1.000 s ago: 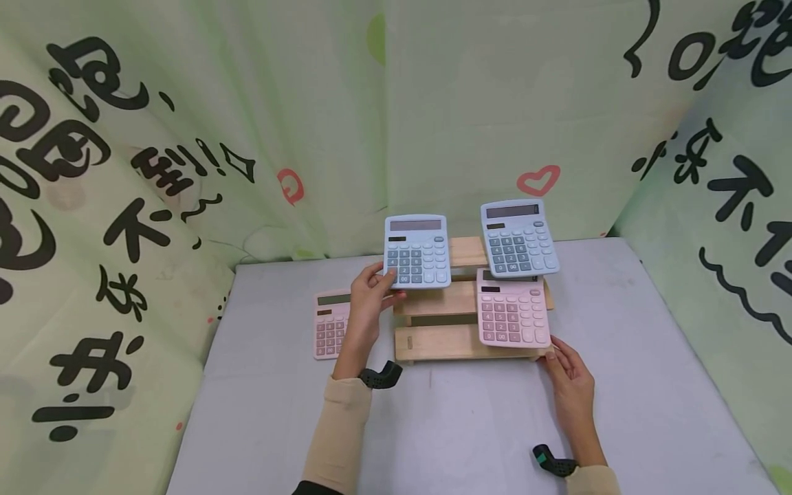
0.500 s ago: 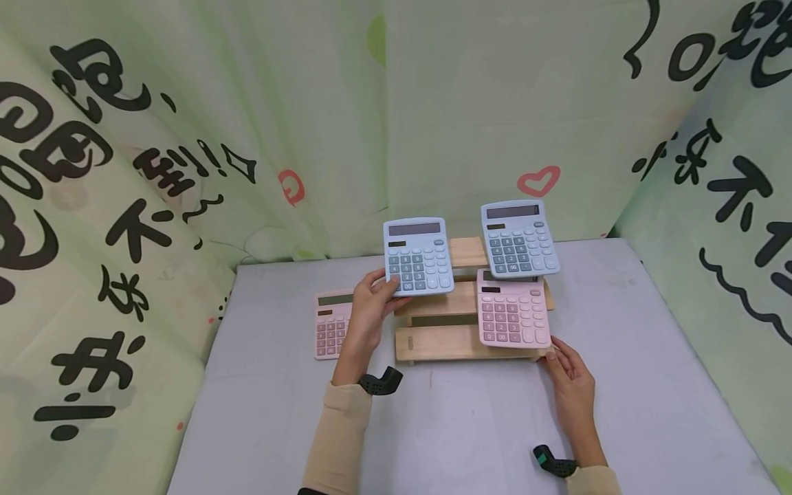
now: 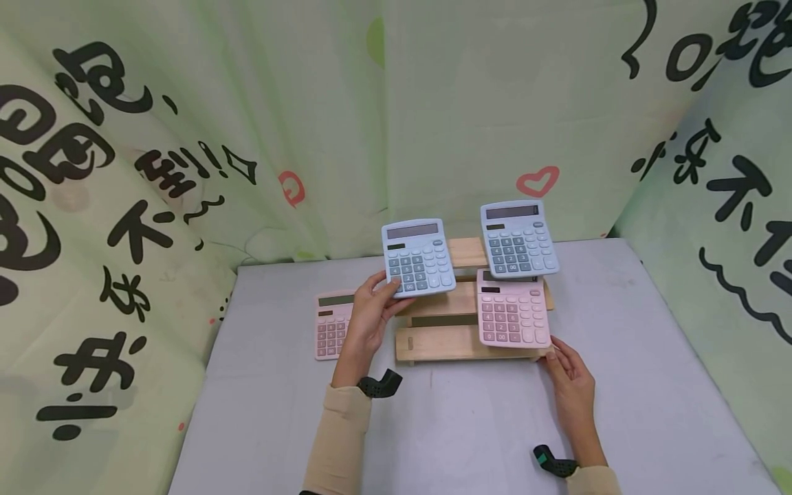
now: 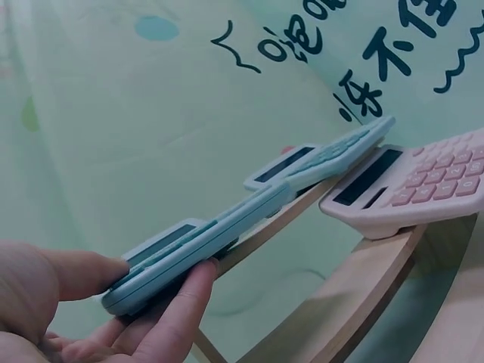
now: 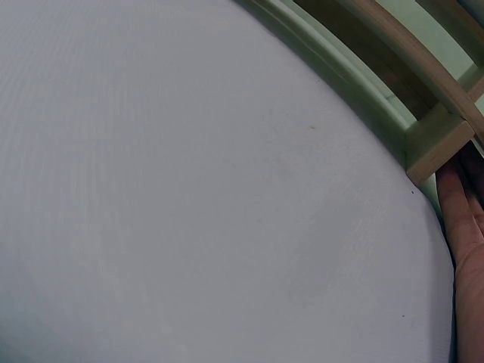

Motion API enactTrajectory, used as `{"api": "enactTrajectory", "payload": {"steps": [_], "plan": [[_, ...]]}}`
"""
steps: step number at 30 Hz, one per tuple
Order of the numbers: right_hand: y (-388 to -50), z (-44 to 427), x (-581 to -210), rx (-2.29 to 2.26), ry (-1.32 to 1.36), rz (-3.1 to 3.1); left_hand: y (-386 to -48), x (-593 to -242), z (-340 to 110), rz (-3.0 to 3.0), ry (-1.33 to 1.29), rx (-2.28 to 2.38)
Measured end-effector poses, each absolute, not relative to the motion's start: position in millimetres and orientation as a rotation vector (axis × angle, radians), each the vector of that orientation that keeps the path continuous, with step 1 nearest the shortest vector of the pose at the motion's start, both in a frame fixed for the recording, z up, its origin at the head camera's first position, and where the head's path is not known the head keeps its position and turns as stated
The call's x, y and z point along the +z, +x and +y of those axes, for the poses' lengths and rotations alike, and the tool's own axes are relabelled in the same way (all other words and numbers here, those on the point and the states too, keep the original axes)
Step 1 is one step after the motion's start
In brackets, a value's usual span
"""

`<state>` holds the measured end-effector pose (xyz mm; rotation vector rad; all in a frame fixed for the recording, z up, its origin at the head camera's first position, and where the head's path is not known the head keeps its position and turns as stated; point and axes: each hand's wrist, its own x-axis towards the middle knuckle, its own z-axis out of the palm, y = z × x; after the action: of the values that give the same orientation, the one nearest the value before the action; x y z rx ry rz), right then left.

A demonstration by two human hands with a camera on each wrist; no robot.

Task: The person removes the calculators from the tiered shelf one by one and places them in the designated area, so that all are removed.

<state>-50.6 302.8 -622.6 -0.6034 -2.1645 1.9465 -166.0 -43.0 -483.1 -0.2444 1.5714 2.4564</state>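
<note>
Your left hand (image 3: 371, 313) is pinching the blue calculator (image 3: 419, 260) at its lower left corner, thumb on the face, fingers underneath. The case is probably feeling light, stiff and smooth, so a corner pinch is leaving it freer to pivot; gripping both side edges is likely offering more control. It is tilting above the left part of the wooden rack (image 3: 454, 342); you cannot tell whether they're touching. Your right hand (image 3: 572, 388) is pinching the rack's front right corner.
</note>
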Motion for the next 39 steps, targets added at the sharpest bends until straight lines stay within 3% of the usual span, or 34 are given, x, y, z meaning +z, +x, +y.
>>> {"api": "enactTrajectory", "payload": {"steps": [39], "plan": [[-51,302,-622,1.996,-0.556,-2.088,-146,-509,-69,1.513,-0.014,2.44]]}}
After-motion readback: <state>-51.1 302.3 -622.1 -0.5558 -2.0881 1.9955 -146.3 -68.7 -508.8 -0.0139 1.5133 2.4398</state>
